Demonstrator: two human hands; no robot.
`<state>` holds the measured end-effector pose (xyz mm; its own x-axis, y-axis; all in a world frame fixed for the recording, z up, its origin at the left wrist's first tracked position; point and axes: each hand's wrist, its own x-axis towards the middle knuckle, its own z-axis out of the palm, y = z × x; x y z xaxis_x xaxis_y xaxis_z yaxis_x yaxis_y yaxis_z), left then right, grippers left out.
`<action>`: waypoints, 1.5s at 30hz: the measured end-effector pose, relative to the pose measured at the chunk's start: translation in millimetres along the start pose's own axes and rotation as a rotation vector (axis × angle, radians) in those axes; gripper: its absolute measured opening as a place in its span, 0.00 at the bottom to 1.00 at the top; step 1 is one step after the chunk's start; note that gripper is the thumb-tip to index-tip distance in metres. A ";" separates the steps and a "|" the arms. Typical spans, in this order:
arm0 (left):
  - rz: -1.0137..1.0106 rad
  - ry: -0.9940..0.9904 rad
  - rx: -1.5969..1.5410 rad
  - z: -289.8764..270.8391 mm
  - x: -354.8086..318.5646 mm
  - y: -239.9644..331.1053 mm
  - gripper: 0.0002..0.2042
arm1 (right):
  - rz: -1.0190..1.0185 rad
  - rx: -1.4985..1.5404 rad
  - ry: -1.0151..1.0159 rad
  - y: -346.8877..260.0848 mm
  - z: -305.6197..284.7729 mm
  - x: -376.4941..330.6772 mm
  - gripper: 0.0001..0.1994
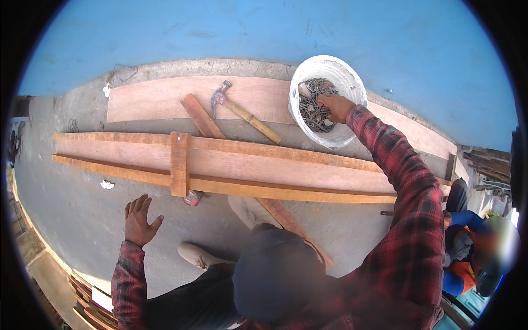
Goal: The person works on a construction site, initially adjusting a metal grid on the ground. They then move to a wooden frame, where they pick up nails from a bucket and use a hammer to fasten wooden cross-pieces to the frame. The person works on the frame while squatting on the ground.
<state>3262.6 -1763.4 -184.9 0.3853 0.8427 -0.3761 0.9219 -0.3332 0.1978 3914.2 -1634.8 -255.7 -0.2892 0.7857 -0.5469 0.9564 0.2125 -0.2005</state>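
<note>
The right hand [336,107] reaches far forward into the white bucket [352,82], fingers seemingly pinched on the dark nails [313,110] directly beneath it; the left hand [138,223] hovers spread, well apart, nearer the planks [231,165]

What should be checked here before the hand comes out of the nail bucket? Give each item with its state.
1. Right hand is down among the nails: ok.
2. Nails actually pinched between the fingers: cannot tell, the fingertips are buried.
3. White bucket sits upright on the boards: ok.
4. Hammer lies free on the wide plank, left of the bucket: ok.
5. Left hand is open, holding nothing, above the concrete floor: ok.
6. Cross batten lies across the two long boards: ok; whether it is fastened, cannot tell.
</note>
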 end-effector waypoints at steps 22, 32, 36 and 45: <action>-0.188 -0.123 0.022 -6.1 -6.6 -18.3 0.25 | 0.313 -0.258 0.049 9.3 -29.8 7.3 0.15; -0.156 -0.158 0.027 -16.9 22.9 2.0 0.24 | 0.179 -0.007 0.115 -16.3 -3.5 7.4 0.14; -0.177 -0.150 0.028 -22.6 23.0 3.1 0.24 | 0.232 0.008 0.019 -11.8 -9.2 16.8 0.11; -0.210 -0.184 0.023 -14.7 7.8 -2.9 0.24 | 0.207 0.074 0.095 -5.7 -16.4 4.0 0.11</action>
<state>3262.3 -1749.6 -175.1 0.1851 0.8040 -0.5651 0.9822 -0.1708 0.0787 3908.2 -1623.3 -243.4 -0.0788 0.8602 -0.5038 0.9882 0.0010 -0.1529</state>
